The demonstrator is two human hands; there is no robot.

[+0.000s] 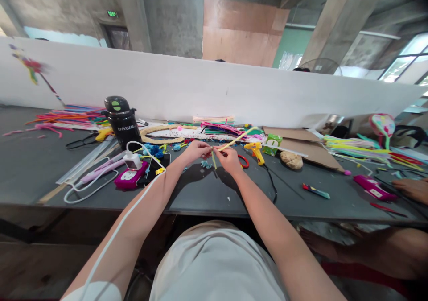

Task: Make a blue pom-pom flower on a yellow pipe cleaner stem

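Yellow strip (pixel 241 137): between the two hands, above the tabletop (pixel 207 196), slanting up and away to the right.
Right hand (pixel 227 158): thumb and fingers clamped on the strip near its lower end.
Left hand (pixel 197 152): fingers drawn together on the strip's lower end, tips meeting those of the right; the exact grip is too small to read.
Greenish stem (pixel 214 160): hangs down just below the joined fingertips.
Light-blue bits (pixel 206 164): on the tabletop, below the left fingers.
Red loop (pixel 245 161): just beside the right hand.
Yellow glue gun (pixel 255 151): right of the loop, its dark cord trailing toward the near edge.
Green-and-white box (pixel 273 144): upright behind the glue gun; its contents do not show.
Tan lump (pixel 291 160): to the right of the box, near the flat cardboard (pixel 301 142).
Black bottle (pixel 122 125): upright, left of the hands, marked DAWN, lid on, so its contents are hidden.
Purple power socket (pixel 131 176): nearer than the bottle, a white charger (pixel 133 160) plugged into it.
Stem piles (pixel 356 146): many colours, at the far right, with another heap at the far left.
Co-worker's hand (pixel 413 188): at the right edge, near a second purple socket (pixel 374 188).
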